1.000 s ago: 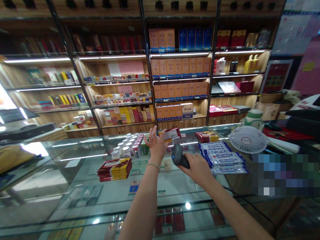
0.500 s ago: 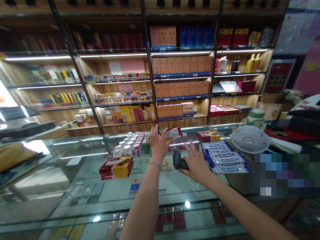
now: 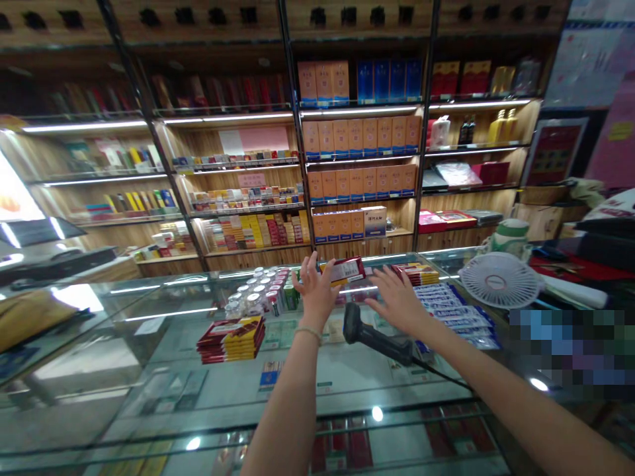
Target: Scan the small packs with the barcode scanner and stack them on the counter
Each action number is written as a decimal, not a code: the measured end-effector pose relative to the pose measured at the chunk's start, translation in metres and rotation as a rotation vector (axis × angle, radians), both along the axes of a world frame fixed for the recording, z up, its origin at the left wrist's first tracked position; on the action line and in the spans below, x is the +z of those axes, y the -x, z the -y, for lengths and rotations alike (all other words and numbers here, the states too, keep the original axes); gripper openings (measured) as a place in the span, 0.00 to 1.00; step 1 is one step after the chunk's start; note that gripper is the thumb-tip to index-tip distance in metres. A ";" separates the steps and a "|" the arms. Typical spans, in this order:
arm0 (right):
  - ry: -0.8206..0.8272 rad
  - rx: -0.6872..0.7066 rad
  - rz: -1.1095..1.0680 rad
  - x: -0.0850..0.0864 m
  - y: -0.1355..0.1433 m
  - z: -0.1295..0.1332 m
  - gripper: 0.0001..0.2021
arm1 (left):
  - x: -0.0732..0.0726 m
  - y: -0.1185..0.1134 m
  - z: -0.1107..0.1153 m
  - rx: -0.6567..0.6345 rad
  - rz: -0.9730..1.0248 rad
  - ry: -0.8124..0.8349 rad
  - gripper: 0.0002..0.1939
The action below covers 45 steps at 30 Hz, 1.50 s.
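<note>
My left hand (image 3: 317,291) is over the glass counter with its thumb at one end of a flat red-and-yellow packet (image 3: 350,270), holding it; a white barcode label faces up. The grip under the packet is partly hidden. Flat and empty, my right hand (image 3: 399,301) reaches forward with its fingers stretched out, near a stack of similar packets (image 3: 421,273). A black barcode scanner (image 3: 374,337) lies on the glass below my right hand, its cable running to the right under my forearm. Blue-and-white packets (image 3: 461,314) lie partly behind my right arm.
Another stack of red-and-yellow packets (image 3: 231,339) sits on the left of the glass counter (image 3: 342,377). Beyond it stand several small tubs with white lids (image 3: 255,294). To the right are a white fan (image 3: 499,281) and a green-lidded jug (image 3: 510,235). Stocked shelves line the wall.
My right hand has let go of the scanner, which now lies on the glass, and has moved forward and right. The packet in my left hand has turned slightly.
</note>
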State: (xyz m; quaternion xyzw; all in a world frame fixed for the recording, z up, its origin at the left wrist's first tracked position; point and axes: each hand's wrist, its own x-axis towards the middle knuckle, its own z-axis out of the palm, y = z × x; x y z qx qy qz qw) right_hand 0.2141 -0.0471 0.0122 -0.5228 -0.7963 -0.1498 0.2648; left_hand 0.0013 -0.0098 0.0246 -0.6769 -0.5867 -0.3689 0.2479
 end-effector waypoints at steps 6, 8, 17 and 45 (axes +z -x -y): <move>-0.211 0.039 -0.027 0.011 -0.019 -0.051 0.36 | -0.001 -0.002 -0.001 -0.037 -0.058 -0.029 0.37; -0.253 0.055 -0.019 0.009 -0.022 -0.061 0.39 | 0.000 -0.003 0.000 -0.050 -0.080 -0.042 0.37; -0.305 0.163 -0.092 -0.014 -0.024 -0.084 0.29 | 0.002 -0.009 0.003 -0.064 -0.146 -0.034 0.37; -0.443 0.191 -0.260 -0.002 -0.019 -0.045 0.25 | 0.017 -0.059 0.029 -0.215 0.076 0.120 0.15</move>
